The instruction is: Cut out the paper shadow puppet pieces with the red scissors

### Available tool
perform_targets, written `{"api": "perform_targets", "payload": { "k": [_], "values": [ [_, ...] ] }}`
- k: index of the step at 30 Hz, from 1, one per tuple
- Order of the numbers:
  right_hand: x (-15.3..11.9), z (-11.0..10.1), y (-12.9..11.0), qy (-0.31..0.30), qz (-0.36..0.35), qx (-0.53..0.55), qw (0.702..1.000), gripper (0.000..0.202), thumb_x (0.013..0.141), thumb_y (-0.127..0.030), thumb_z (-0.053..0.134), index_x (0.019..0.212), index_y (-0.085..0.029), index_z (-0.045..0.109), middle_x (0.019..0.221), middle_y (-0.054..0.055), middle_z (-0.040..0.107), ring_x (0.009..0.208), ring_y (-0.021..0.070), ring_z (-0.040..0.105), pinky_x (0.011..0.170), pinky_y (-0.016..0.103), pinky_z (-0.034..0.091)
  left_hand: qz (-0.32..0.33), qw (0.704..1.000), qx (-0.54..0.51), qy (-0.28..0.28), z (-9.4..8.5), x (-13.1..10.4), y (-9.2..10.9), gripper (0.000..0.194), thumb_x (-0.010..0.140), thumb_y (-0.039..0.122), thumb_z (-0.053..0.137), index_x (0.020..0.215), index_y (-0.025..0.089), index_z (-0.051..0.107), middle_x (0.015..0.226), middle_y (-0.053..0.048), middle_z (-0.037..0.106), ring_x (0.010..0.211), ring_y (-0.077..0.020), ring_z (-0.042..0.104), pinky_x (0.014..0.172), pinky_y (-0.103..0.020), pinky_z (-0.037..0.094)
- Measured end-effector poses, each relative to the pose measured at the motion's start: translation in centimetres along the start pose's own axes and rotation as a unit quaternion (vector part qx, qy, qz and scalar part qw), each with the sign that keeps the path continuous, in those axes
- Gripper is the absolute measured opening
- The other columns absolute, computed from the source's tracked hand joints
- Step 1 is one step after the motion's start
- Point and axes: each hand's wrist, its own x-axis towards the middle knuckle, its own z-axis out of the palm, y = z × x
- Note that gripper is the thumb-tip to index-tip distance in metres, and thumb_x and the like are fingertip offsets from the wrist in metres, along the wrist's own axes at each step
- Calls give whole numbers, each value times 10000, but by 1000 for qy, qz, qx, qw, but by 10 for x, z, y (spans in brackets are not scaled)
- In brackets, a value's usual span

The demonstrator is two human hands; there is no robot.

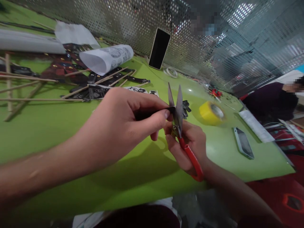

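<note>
Just left of the yellow tape roll [209, 112], the person's two hands met over the green table [152, 186]. The left hand [125, 123] was clamped on a dark strip [152, 114], thumb against fingers close to the strip's end, presumably so that the soft-looking piece would not bend under the blades. The right hand [187, 139] was closed round the red handle of a pair of scissors [180, 110], whose blades stood parted and pointed away from the person, a hold that likely suited the crosswise strip. The strip's tip reached the blades; whether they touched it could not be told.

Small dark pieces [186, 108] lay between the scissors and the tape roll, perhaps gathered there to be within easy reach. Nearer the person than the roll and to its right, a phone [243, 144] lay flat. Beyond the roll and to its left, a dark-screened device [159, 49] stood tilted, probably propped for viewing. Well left of the roll were wooden sticks [26, 99] and a curled printed sheet [114, 57], seemingly pushed aside to leave working room. Far right of the roll, another person [270, 98] leaned in dark clothing.
</note>
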Motion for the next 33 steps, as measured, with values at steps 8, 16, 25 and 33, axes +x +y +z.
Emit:
{"api": "perform_targets", "payload": {
  "k": [8, 16, 25, 33],
  "values": [
    [-3, 1, 1, -5, 27, 36, 999, 182, 807, -39, 606, 783, -218, 585, 719, -60, 555, 592, 96, 497, 518, 244, 385, -31, 999, -3, -37, -8, 4, -2, 262, 910, 198, 686, 677, 242, 797, 541, 46, 655, 482, -86, 479, 430, -214, 375],
    [-1, -4, -1, -32, 8, 35, 999, 154, 805, -67, 603, 820, -221, 599, 750, -49, 585, 619, 106, 541, 539, 245, 436, -65, 995, 6, -79, -16, 10, -2, 290, 912, 258, 700, 636, 224, 785, 509, 4, 617, 465, -104, 410, 418, -253, 290],
    [0, -7, 4, -57, -45, 33, 997, 101, 872, -203, 664, 972, -217, 661, 905, 13, 721, 731, 156, 698, 652, 302, 567, -71, 996, -6, -61, -17, 10, 0, 220, 846, 250, 724, 680, 228, 866, 594, 16, 597, 567, -99, 469, 480, -218, 307],
    [-7, -9, 6, -43, 3, 9, 999, 155, 878, -150, 682, 991, -255, 701, 869, -19, 734, 692, 148, 654, 609, 280, 524, -65, 996, 4, -64, -17, 10, 2, 244, 855, 295, 727, 659, 244, 864, 617, 16, 667, 624, -120, 530, 510, -214, 357]
  ]
}}
